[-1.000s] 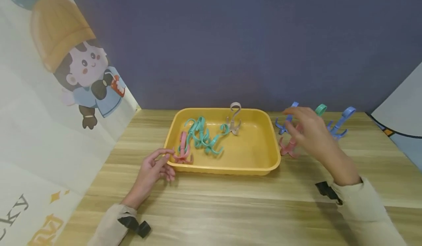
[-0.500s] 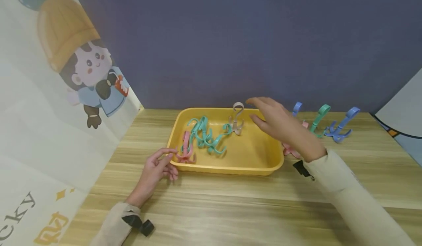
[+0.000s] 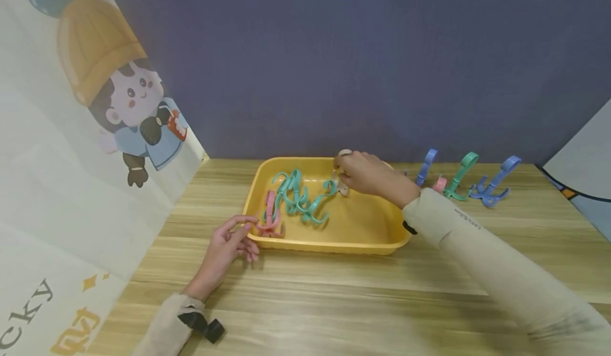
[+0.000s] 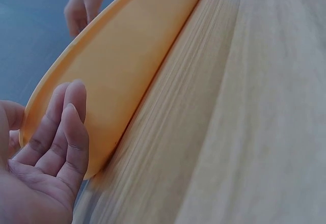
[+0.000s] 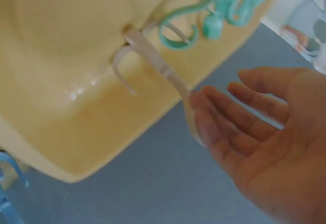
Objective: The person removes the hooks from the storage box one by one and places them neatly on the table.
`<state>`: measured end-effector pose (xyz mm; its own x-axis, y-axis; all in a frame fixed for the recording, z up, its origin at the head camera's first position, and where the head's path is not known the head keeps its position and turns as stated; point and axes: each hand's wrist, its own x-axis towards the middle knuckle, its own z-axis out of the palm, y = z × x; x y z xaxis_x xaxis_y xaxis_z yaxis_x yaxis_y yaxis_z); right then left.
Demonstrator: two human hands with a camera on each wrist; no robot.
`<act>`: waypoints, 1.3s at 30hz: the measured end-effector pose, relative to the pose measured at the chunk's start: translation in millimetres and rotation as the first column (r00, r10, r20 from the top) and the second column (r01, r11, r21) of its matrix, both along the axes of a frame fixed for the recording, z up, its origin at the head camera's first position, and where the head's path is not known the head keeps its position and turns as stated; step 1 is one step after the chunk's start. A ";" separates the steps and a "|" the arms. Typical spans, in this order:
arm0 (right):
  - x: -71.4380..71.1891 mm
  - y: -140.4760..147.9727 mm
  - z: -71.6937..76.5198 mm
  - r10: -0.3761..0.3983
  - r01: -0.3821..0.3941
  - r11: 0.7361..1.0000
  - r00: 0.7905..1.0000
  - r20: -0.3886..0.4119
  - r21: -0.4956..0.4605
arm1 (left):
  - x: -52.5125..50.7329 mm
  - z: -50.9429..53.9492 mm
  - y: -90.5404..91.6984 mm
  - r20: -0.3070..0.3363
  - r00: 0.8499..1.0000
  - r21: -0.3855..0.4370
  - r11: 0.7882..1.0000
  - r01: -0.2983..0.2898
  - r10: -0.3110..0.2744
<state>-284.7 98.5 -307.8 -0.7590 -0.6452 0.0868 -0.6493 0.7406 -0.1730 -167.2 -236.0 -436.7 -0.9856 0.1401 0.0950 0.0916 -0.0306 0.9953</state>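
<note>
A yellow tray (image 3: 369,223) stands on the table. At its near left corner my left hand (image 3: 228,242) pinches the rim between thumb and forefinger, its other fingers loosely bent outside the wall. My right hand (image 3: 369,175) reaches over the tray's back edge. Its fingertips pinch the stem of a beige multi-prong hanging hook (image 5: 153,58), whose prongs point down into the tray; in the head view the hand hides most of the stem. Several tangled green hooks (image 3: 298,199) lie in the tray's left half, beside a pink hook (image 3: 270,218).
Right of the tray on the table are two blue hooks (image 3: 494,183), a green hook (image 3: 462,175) and a pink hook (image 3: 439,184) partly hidden by the right sleeve. A dark blue panel (image 3: 310,69) rises behind the table, and a printed white panel (image 3: 52,186) borders the left.
My right hand has swept left from above the hooks on the table to the beige hook and taken hold of its stem. The left hand stays at the tray's corner.
</note>
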 end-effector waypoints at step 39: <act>-10.4 -22.0 -41.0 0.065 -0.068 0.996 0.997 0.045 0.055 | -0.1 -0.4 1.1 0.012 1.000 0.018 1.000 0.004 -0.004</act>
<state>-295.1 76.5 -348.8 -0.7166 -0.6973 0.0167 -0.6903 0.7055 -0.1607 -167.3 -234.8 -437.1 -0.9860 0.1428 0.0859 0.0798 -0.0485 0.9956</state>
